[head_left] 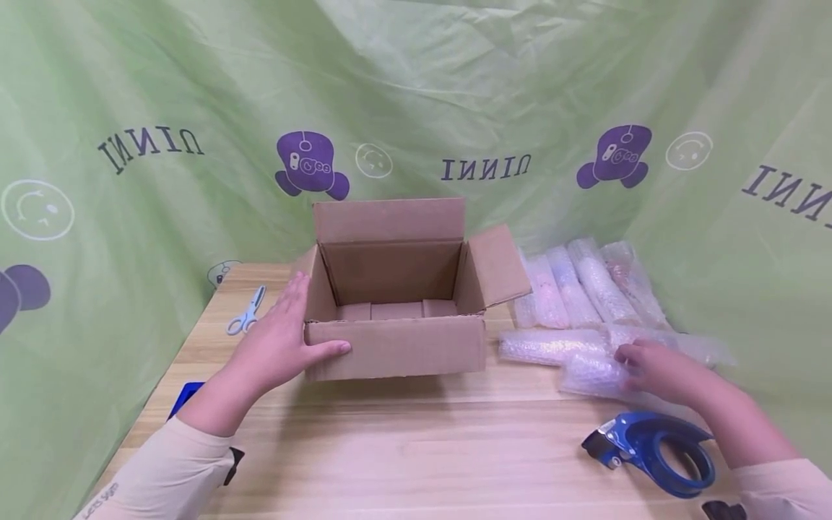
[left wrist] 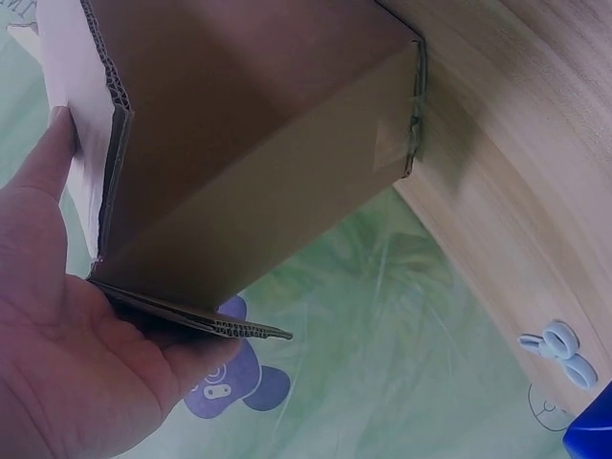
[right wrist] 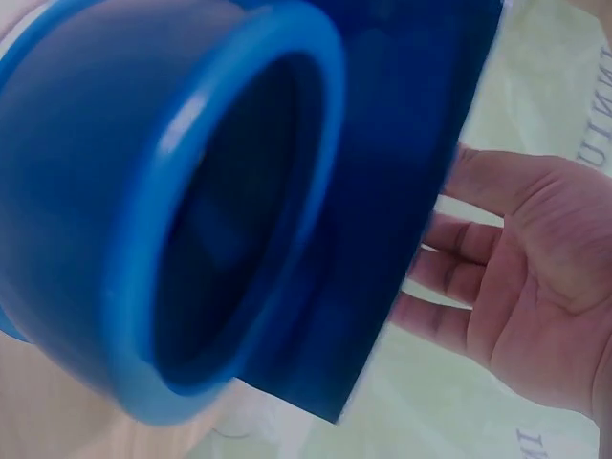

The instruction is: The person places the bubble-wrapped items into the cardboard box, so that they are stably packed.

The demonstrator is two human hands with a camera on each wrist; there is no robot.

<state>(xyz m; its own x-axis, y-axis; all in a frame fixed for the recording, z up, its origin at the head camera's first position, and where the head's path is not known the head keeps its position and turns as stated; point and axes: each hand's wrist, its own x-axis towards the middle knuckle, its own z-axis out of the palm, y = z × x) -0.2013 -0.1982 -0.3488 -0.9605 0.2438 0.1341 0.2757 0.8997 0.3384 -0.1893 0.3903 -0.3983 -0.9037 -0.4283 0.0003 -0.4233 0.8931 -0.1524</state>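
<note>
A brown cardboard box (head_left: 396, 350) stands with its flaps spread and its top facing up. My left hand (head_left: 276, 343) holds its near left corner, thumb on the front flap and fingers along the left flap. In the left wrist view the same hand (left wrist: 96, 354) wraps that corner of the box (left wrist: 277, 191). At the right, my right hand (head_left: 663, 368) is at a clear bubble-wrapped package (head_left: 591, 372). In the right wrist view the fingertips of this hand (right wrist: 535, 268) are hidden behind a blue tape dispenser (right wrist: 368, 182), so their hold on the package does not show.
Several more bubble-wrapped packages (head_left: 594, 289) lie right of the box. The blue tape dispenser (head_left: 650, 451) lies in front of my right hand. Light blue scissors (head_left: 247, 314) and a blue object (head_left: 186, 396) are at the left. A green printed curtain (head_left: 403, 87) encloses the wooden table (head_left: 416, 448).
</note>
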